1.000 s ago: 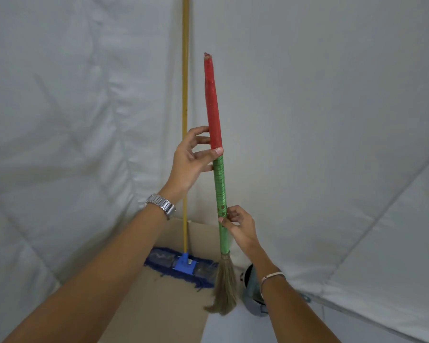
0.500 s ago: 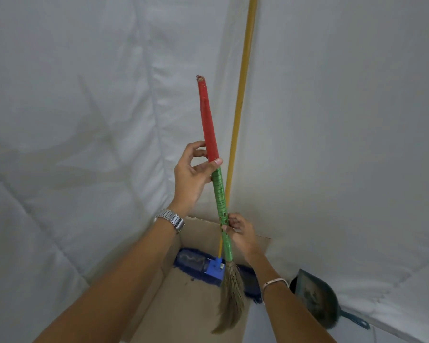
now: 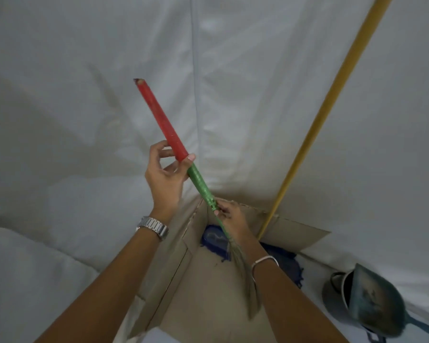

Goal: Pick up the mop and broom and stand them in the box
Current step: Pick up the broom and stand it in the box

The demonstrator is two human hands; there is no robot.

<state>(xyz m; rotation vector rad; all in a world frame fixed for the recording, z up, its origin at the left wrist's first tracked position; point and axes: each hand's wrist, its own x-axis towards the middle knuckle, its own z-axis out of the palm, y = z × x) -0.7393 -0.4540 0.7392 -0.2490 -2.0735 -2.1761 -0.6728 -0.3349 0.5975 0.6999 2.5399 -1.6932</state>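
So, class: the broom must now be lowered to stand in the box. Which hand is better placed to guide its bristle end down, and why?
The right hand. It grips the broom low on the green wrap, just above the bristles and over the box; the left hand sits higher, steadying the handle.

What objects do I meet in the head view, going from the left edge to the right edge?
wristwatch → left hand → right hand → yellow mop handle → dark dustpan

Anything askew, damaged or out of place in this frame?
The broom is tilted, top leaning left, bristles inside the box, with both hands on its handle. Its red top end looks chipped. The mop already stands in the box.
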